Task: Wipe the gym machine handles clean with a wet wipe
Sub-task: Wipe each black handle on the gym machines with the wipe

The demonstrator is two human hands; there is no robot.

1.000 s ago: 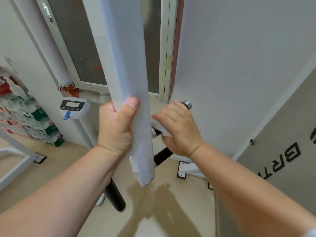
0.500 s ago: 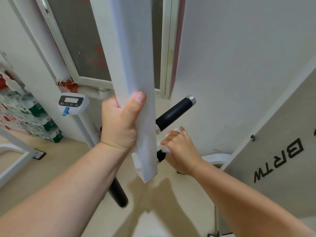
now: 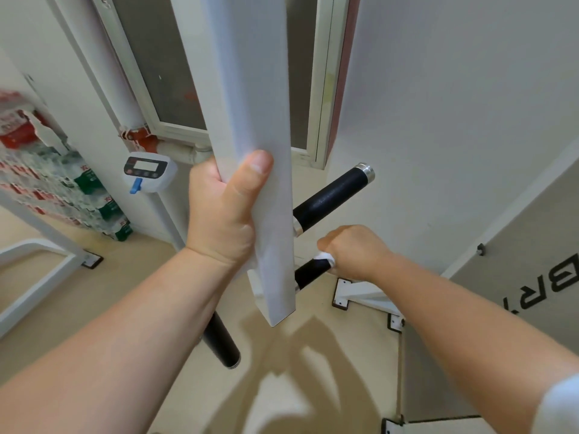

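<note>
Right now I see the left hand point(image 3: 224, 214) wrapped round the white rectangular metal beam point(image 3: 250, 104) that hangs down the middle of my view. Its thumb is pressed flat on the front face and its fingers are curled behind the edge. The right hand point(image 3: 355, 252) is curled round the lower black textured handle point(image 3: 308, 273) on the beam's right side. It squeezes the crumpled white wet wipe point(image 3: 324, 256) against the grip, and only a small fold of the wipe peeks out at the thumb side. Just above, the upper black handle with chrome end cap point(image 3: 332, 195) sticks out up and to the right, with neither hand on it. A third black handle point(image 3: 223, 344) juts out below the left forearm. Farther left I make out a small white digital display point(image 3: 145, 170) on a post and stacked packs of bottled water point(image 3: 62, 189) by the wall. A grey mat with black lettering point(image 3: 517, 245) lies at the right.
</note>
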